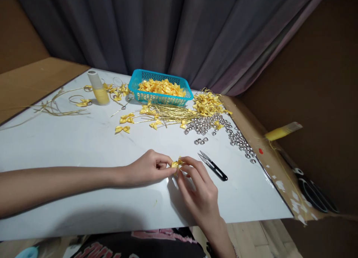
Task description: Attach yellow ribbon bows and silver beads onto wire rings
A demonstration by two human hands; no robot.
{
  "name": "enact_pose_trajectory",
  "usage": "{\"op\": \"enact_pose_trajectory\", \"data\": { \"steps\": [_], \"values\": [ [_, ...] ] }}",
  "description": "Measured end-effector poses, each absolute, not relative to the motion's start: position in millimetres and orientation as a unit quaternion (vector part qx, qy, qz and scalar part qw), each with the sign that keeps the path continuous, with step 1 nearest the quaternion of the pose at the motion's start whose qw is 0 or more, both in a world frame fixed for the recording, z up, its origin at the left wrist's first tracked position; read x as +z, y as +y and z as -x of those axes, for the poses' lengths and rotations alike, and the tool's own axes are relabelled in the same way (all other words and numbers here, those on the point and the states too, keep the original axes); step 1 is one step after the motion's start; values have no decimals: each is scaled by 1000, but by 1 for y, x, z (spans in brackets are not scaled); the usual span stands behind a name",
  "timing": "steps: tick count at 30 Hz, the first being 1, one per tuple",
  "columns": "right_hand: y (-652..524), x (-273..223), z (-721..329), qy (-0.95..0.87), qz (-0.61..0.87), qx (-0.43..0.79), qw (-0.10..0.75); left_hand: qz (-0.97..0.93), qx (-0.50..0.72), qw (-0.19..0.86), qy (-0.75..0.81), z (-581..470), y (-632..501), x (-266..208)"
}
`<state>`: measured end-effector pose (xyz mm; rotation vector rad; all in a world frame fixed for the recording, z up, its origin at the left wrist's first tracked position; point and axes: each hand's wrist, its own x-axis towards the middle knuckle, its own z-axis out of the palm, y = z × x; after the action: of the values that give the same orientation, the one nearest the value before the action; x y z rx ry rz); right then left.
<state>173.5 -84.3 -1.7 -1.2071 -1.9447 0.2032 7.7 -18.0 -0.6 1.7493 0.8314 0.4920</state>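
Left hand (149,169) and right hand (199,189): fingers of both pinch a yellow bow (176,164) between them, over the tabletop (84,146), beside the black-handled snips (214,167). From here, the red lettering (95,250) on the black garment (167,248) is cut off; I cannot read it whole.

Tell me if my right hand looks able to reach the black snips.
Probably yes: the black snips lie beside the right hand, with nothing visible between them. That hand seems to pinch the yellow bow with the left hand, though, so it may need freeing first.
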Motion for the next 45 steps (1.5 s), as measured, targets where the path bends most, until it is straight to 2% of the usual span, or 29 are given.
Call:
{"op": "enact_pose_trajectory", "data": {
  "steps": [11, 27, 34, 45],
  "values": [
    [-81, 1, -172, -720, 488, 159, 467, -735, 208, 550, 338, -6, -18, -2],
    [-80, 5, -171, -686, 504, 210, 481, -725, 201, 565, 340, -7, -18, -2],
    [-80, 1, -177, -617, 527, 316, 492, -722, 199, 563, 348, -7, -18, 2],
    [-79, 4, -193, -581, 542, 409, 450, -715, 214, 564, 351, -7, -18, 1]
  ]
}}
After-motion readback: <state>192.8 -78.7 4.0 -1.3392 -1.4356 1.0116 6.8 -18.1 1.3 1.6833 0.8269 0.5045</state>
